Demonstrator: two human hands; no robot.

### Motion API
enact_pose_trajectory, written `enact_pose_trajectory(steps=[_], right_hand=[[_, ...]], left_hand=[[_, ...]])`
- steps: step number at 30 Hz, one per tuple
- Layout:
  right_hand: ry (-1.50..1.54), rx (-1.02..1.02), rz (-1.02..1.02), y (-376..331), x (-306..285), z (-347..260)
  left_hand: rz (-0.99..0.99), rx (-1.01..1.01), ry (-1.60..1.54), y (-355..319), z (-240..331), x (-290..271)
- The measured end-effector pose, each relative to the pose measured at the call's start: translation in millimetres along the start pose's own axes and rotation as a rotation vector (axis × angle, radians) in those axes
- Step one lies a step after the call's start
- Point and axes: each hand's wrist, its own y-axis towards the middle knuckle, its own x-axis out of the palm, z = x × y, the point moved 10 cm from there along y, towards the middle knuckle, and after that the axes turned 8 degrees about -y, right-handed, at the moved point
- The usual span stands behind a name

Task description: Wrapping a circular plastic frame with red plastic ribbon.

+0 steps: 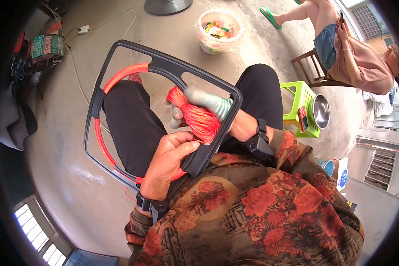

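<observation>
A black plastic frame with rounded corners rests across my lap, tilted. Inside it is a black ring, partly wrapped in orange-red cord. My right hand, in a pale green and white striped glove with grey fingers, is closed around a bundle of orange-red cord; its fingers are partly smeared by motion. Bare, my left hand pinches at the bundle's lower end, close to the frame's near side. The exact strand between its fingertips is too small to make out.
A whitish bin with a liner and scraps stands ahead. To the right are a green plastic stool with a metal bowl and a seated person holding a phone. A white cable and power strip lie on the left floor.
</observation>
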Motion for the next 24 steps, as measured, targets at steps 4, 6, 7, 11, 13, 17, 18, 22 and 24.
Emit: enact_pose_trajectory(steps=[4,6,7,11,13,17,18,22,24], right_hand=[[0.403,-0.062,0.003,6,-19,23],[0.340,-0.026,0.054,7,-29,25],[0.332,-0.032,0.013,6,-29,21],[0.120,-0.398,0.022,-9,-20,-45],[0.352,-0.527,-0.003,-14,-47,-74],[0.425,-0.592,0.007,-50,-64,-90],[0.470,-0.617,-0.125,-65,-56,-95],[0.407,-0.618,-0.142,-107,-62,-94],[0.297,-0.501,-0.093,-124,-47,-75]], left_hand=[[0.029,-0.038,-0.046,2,-2,-3],[0.026,-0.051,-0.084,3,-2,-2],[0.022,-0.061,-0.115,2,-3,-1],[0.008,-0.043,-0.094,0,4,2],[-0.010,-0.083,-0.077,2,2,4],[0.024,-0.023,-0.067,0,7,2],[0.020,-0.030,-0.040,1,7,-1],[-0.011,-0.032,-0.039,0,10,2],[-0.008,-0.032,-0.053,0,9,-1]])
